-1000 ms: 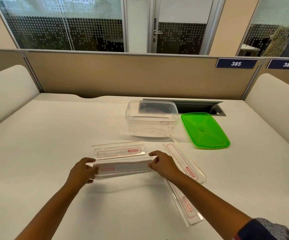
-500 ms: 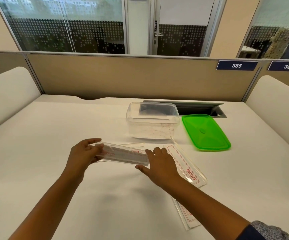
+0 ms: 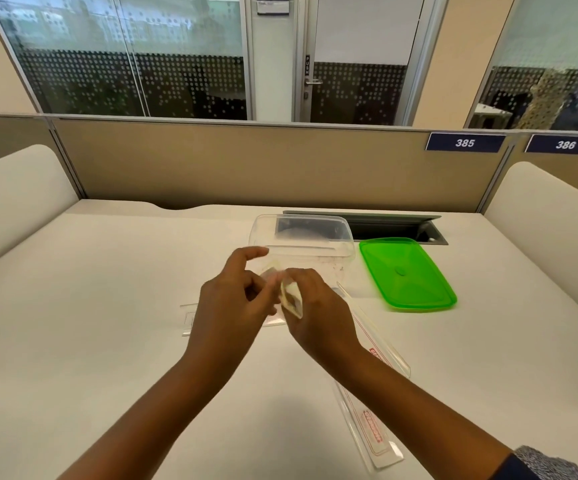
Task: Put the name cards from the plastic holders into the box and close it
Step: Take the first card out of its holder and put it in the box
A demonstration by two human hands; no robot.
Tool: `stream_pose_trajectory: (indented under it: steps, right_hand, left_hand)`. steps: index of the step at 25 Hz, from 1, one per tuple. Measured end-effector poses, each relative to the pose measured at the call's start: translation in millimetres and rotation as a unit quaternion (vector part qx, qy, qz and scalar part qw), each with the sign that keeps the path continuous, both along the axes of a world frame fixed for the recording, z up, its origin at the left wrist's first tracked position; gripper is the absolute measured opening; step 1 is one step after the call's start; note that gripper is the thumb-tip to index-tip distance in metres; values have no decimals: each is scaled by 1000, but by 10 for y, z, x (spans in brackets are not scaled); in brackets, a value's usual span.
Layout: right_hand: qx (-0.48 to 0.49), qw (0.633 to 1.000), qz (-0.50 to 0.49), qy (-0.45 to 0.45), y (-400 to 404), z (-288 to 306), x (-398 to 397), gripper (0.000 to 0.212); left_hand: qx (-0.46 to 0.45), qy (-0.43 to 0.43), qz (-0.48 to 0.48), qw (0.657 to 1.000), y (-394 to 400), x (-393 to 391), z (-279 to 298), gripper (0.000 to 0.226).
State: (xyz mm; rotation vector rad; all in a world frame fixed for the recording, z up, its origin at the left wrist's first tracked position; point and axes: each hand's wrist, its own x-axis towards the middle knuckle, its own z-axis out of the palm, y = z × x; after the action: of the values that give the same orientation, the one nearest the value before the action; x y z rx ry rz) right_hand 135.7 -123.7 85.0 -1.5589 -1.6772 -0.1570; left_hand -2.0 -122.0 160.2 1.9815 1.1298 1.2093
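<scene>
Both hands are raised over the desk in front of the clear plastic box (image 3: 301,237), which stands open. Between them is one clear plastic holder (image 3: 291,301) with a name card inside, seen nearly end-on and blurred. My right hand (image 3: 318,313) grips its near end. My left hand (image 3: 232,303) pinches it at the far side, index finger lifted. A second holder (image 3: 190,320) lies flat behind my left hand. Two more holders (image 3: 379,348) (image 3: 372,436) lie along my right forearm. The green lid (image 3: 407,275) lies to the right of the box.
A grey cable hatch (image 3: 395,226) is open behind the box and lid. Beige partitions (image 3: 246,164) close off the back of the white desk (image 3: 90,306), with padded side panels left and right.
The holder lay crosswise low over the desk, one hand at each end. It has been lifted and turned end-on toward the box, and both hands have come close together.
</scene>
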Motion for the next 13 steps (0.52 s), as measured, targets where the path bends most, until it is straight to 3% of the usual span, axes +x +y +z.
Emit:
stream_pose_trajectory:
  steps: [4, 6, 8, 10, 13]
  right_hand:
    - [13, 986, -13, 166, 45, 65, 171, 34]
    - [20, 968, -5, 248, 61, 89, 227, 39]
    - [22, 952, 12, 306, 76, 76, 268, 31]
    - [2, 929, 45, 368, 94, 53, 298, 23]
    - [-28, 889, 94, 448, 109, 13, 361, 24]
  left_hand:
    - [4, -105, 63, 992, 353, -18, -49, 23]
    - [-110, -85, 95, 986, 633, 9, -230, 23]
    - [-244, -12, 103, 964, 845, 39, -485, 34]
    - [-393, -5, 65, 917, 937, 52, -666, 42]
    - [-576, -182, -66, 794, 1020, 25, -779, 47]
